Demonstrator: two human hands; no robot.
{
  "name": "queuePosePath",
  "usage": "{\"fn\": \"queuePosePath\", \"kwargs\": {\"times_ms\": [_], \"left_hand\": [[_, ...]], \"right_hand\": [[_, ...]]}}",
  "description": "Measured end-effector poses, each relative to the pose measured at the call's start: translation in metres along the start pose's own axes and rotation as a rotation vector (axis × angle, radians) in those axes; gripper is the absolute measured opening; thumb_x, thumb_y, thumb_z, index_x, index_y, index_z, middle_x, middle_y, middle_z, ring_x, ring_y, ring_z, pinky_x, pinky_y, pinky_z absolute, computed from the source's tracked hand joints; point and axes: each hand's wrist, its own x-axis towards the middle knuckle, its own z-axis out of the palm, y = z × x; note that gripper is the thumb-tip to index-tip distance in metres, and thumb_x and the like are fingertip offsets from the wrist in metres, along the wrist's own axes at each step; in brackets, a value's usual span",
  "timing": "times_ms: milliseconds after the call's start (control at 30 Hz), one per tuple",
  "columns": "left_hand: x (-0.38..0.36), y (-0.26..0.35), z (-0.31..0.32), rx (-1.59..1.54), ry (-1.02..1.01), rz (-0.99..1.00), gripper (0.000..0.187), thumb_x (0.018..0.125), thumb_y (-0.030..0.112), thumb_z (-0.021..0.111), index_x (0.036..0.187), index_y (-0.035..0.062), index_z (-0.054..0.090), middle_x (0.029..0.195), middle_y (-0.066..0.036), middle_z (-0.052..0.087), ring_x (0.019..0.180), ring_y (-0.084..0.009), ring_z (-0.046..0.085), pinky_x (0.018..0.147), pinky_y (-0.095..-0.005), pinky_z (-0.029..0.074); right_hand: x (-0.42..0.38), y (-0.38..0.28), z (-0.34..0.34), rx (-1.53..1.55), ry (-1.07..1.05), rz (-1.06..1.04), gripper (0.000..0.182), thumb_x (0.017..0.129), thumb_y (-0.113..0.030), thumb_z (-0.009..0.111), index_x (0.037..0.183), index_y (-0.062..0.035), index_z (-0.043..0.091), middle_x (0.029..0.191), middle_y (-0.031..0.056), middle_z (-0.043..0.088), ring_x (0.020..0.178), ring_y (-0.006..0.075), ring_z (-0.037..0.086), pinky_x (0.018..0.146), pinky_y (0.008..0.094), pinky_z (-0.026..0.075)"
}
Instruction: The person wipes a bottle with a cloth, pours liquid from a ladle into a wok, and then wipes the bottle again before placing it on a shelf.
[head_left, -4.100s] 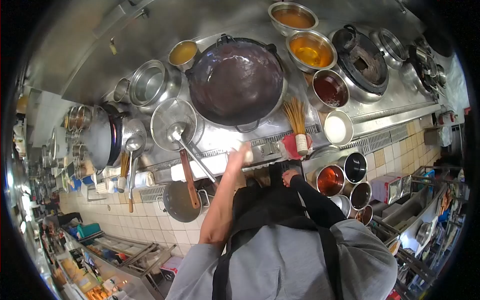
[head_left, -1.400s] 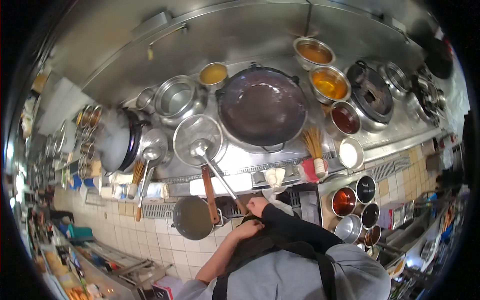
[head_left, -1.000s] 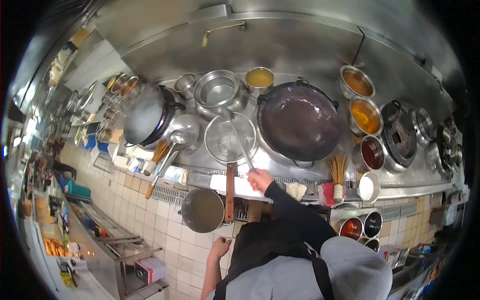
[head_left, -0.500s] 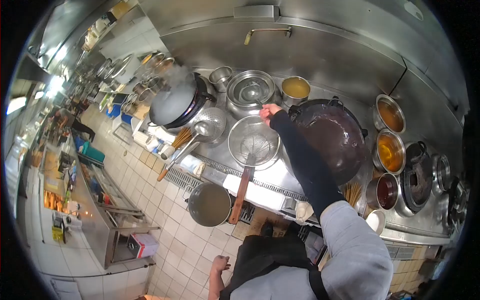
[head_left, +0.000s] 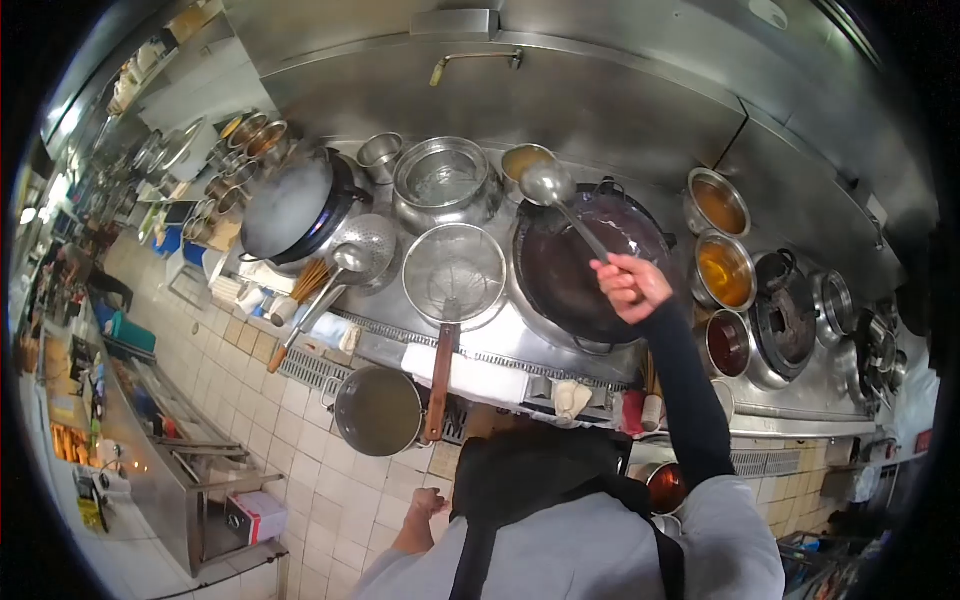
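My right hand (head_left: 636, 287) is closed around the handle of a metal ladle (head_left: 549, 184). The ladle's bowl hangs at the back rim of a large dark wok (head_left: 560, 275), overlapping in view a pot of yellowish liquid (head_left: 524, 160). Left of that stands a metal pot of clear water (head_left: 445, 184). A wire-mesh strainer (head_left: 454, 275) with a long wooden handle lies on the stove front. Down at my side, my left hand (head_left: 428, 503) is curled closed, with nothing visible in it, apart from the stove.
A steaming wok (head_left: 287, 208) stands at the left, beside a perforated skimmer (head_left: 368, 250). Bowls of brown liquid (head_left: 718, 203), yellow oil (head_left: 726, 272) and dark red sauce (head_left: 727, 343) line the right. A deep pot (head_left: 378, 411) sits below the stove's front edge. A tap (head_left: 478, 57) projects from the wall.
My right hand has moved right and toward me, lifting the ladle out of the water pot to the wok's back rim. My view has shifted right. The left hand stays low and curled.
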Motion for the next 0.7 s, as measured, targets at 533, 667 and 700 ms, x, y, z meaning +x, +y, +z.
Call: {"fn": "queuePosePath", "kwargs": {"times_ms": [533,667,700], "left_hand": [[-0.068,0.163,0.025,-0.474,-0.187,0.211,0.049,0.109,0.04,0.054,0.131,-0.0042,0.057,0.113,-0.021,0.069,0.095,-0.0313,0.073,0.085,-0.0414,0.063],[-0.16,0.232,0.056,-0.611,-0.586,0.398,0.054,0.11,0.046,0.051,0.132,-0.0033,0.057,0.12,-0.022,0.071,0.099,-0.0304,0.073,0.087,-0.0402,0.061],[-0.172,0.246,0.067,-0.559,-0.579,0.419,0.053,0.11,0.045,0.051,0.131,-0.0032,0.057,0.121,-0.022,0.071,0.099,-0.0299,0.073,0.086,-0.0391,0.061]], "right_hand": [[-0.083,0.059,-0.141,-1.968,0.791,-0.653,0.028,0.095,-0.018,0.066,0.108,0.0041,0.056,0.085,0.0238,0.071,0.074,0.0438,0.07,0.066,0.0512,0.056],[-0.008,0.058,-0.08,-1.859,0.854,-0.745,0.042,0.092,-0.018,0.066,0.129,0.0001,0.056,0.098,0.0299,0.071,0.096,0.0498,0.069,0.083,0.0559,0.054],[0.021,0.06,-0.07,-1.782,0.782,-0.818,0.041,0.092,-0.018,0.066,0.128,0.0008,0.058,0.098,0.0295,0.072,0.096,0.0498,0.069,0.083,0.0553,0.055]]}}
